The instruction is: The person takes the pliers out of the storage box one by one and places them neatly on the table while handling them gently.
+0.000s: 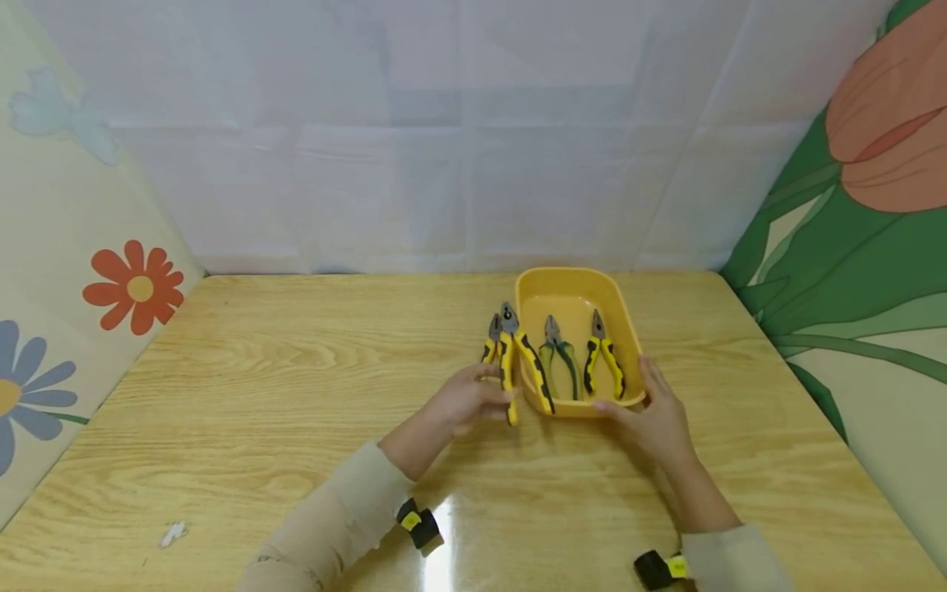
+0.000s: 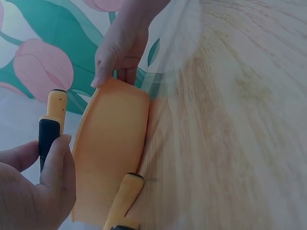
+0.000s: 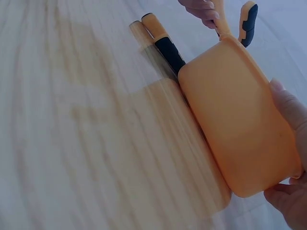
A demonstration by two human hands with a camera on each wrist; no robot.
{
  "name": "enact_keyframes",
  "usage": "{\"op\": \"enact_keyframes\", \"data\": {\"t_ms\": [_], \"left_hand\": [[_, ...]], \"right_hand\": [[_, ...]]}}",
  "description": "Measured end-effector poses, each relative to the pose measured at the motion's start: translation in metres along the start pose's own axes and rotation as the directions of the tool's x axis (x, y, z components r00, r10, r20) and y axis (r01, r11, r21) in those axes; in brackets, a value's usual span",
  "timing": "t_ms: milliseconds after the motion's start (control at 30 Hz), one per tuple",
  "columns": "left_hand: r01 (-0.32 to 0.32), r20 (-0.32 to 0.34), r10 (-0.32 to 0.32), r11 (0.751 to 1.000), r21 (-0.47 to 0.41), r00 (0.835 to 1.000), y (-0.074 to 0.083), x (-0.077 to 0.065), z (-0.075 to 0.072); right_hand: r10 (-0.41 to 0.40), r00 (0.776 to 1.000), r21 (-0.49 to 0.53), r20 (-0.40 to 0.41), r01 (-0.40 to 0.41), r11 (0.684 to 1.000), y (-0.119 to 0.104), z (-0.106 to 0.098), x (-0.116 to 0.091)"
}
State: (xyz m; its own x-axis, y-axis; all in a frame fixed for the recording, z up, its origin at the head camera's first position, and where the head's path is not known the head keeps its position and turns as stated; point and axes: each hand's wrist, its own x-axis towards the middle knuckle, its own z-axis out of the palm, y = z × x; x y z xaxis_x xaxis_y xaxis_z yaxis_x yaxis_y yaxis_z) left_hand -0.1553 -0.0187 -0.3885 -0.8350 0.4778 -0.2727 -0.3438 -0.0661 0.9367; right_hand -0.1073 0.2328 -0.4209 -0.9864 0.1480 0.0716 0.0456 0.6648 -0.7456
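My left hand (image 1: 472,399) holds a pair of yellow-and-black pliers (image 1: 507,362) by one handle, jaws pointing away, over the left rim of a yellow plastic bin (image 1: 573,409). A second pair of yellow-and-black pliers lies on the table left of the bin, partly hidden by that hand; its handle (image 3: 168,55) shows in the right wrist view. Inside the bin are green-handled pliers (image 1: 570,366) and yellow-and-black long-nose pliers (image 1: 592,362). At the bin's near right corner my right hand (image 1: 661,419) grips the rim, thumb on the front and fingers along the side.
The wood-grain table (image 1: 296,362) reaches back to a white cloth backdrop (image 1: 311,181). Flower-printed panels (image 1: 888,296) flank it. A small white scrap (image 1: 173,534) lies near the front left.
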Motion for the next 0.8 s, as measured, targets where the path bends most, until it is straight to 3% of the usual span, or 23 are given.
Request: {"op": "enact_keyframes", "data": {"t_ms": [233,800], "left_hand": [[0.008,-0.023,-0.009,1.0,-0.012,1.0,0.001,-0.004,-0.006],[0.025,-0.011,-0.025,1.0,-0.019,1.0,0.008,-0.013,-0.013]], "right_hand": [[-0.002,1.0,-0.004,-0.002,0.002,1.0,0.0,0.0,0.001],[-0.006,1.0,-0.016,-0.009,0.006,1.0,0.0,0.0,0.001]]}}
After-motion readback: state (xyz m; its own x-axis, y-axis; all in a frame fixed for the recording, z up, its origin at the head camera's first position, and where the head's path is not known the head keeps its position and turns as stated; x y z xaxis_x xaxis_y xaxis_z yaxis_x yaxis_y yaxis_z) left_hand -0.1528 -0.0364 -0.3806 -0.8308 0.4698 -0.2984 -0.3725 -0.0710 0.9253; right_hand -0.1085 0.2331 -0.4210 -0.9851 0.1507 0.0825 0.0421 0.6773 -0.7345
